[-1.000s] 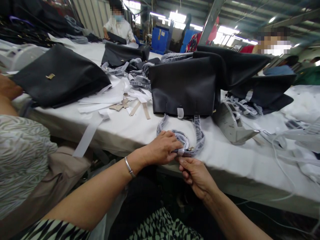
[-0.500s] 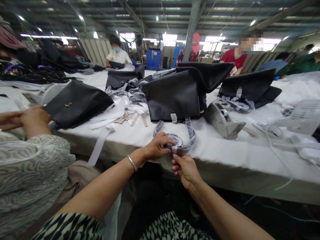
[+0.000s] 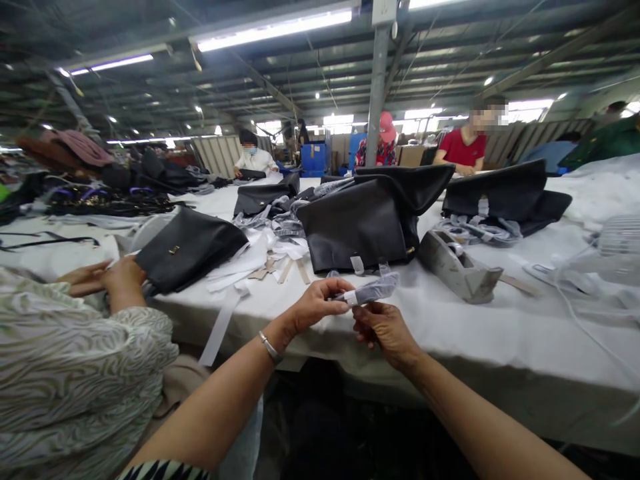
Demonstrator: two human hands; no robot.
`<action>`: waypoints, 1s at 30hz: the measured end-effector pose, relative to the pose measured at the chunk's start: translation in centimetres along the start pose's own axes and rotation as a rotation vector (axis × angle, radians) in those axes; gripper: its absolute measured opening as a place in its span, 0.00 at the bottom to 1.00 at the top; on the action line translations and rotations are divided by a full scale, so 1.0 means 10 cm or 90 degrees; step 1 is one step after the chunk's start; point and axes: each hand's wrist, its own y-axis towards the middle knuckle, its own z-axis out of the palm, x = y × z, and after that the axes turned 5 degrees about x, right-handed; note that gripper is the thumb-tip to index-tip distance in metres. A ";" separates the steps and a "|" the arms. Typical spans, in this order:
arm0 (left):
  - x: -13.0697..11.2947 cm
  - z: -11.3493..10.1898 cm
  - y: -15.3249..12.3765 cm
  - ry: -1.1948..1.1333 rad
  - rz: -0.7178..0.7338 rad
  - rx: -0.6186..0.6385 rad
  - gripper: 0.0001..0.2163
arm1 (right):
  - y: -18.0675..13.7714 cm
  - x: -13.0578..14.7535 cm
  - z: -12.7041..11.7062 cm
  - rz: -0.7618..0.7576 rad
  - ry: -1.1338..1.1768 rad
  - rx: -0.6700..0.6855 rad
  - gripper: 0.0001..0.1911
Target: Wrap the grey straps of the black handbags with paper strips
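Note:
My left hand (image 3: 320,303) is closed on a coiled bag strap (image 3: 377,288) wrapped in clear plastic, just above the table's front edge. A white band (image 3: 350,297) of tape or paper goes around the strap between my fingers. My right hand (image 3: 383,327) pinches at the underside of that band, its thumb and forefinger together. Right behind the strap, a black leather handbag (image 3: 353,220) lies on the table, with a small white wrap (image 3: 357,265) at its lower edge.
A grey tape dispenser (image 3: 460,270) stands right of the bag. Paper scraps (image 3: 265,257) lie to the left. At the left a co-worker's hands (image 3: 117,277) touch another black bag (image 3: 193,250). A third bag (image 3: 500,193) and a white fan (image 3: 623,243) are at the right.
The strap coil has been raised and tilted, so it now shows edge-on instead of lying in an open loop. Both hands stay on it. The camera view has tipped upward.

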 end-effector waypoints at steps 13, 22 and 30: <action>0.19 0.02 -0.05 -0.071 -0.030 -0.067 0.16 | 0.37 -0.07 -0.15 0.028 -0.033 0.136 0.16; 0.33 0.08 -0.03 -0.044 -0.032 -0.251 0.17 | -0.04 -0.02 -0.07 0.140 0.054 -0.035 0.12; 0.45 0.50 -0.03 0.402 0.053 -0.253 0.17 | -0.16 -0.05 0.02 0.103 0.214 0.043 0.31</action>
